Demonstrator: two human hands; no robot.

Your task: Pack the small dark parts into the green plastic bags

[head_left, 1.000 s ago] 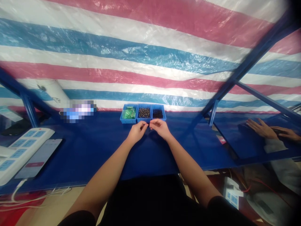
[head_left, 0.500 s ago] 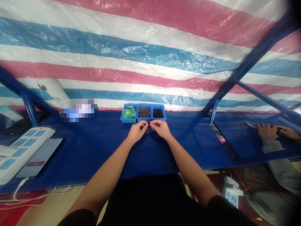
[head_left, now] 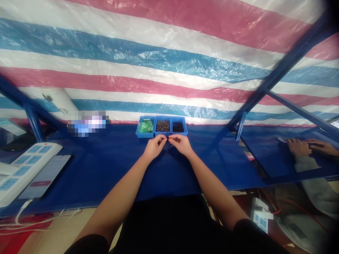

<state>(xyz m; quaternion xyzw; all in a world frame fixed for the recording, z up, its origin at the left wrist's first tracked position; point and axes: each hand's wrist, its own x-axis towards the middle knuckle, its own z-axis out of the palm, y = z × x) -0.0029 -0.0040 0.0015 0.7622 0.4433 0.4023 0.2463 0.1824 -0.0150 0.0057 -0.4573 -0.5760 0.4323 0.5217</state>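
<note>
My left hand (head_left: 154, 146) and my right hand (head_left: 180, 144) meet fingertip to fingertip over the blue table (head_left: 111, 165), just in front of three small blue bins. Both hands are pinched closed on something tiny between them that I cannot make out. The left bin (head_left: 145, 127) holds green pieces, the middle bin (head_left: 162, 126) holds small brownish parts, and the right bin (head_left: 178, 127) holds dark parts.
A white power strip (head_left: 22, 169) and a phone (head_left: 43, 176) lie at the table's left end. Blue frame posts (head_left: 239, 127) rise at both sides. Another person's hands (head_left: 304, 146) rest on the neighbouring table at the right. A striped tarp hangs behind.
My hands stay pinched together at the same spot. The other person's hands at the right have drawn back toward the right edge.
</note>
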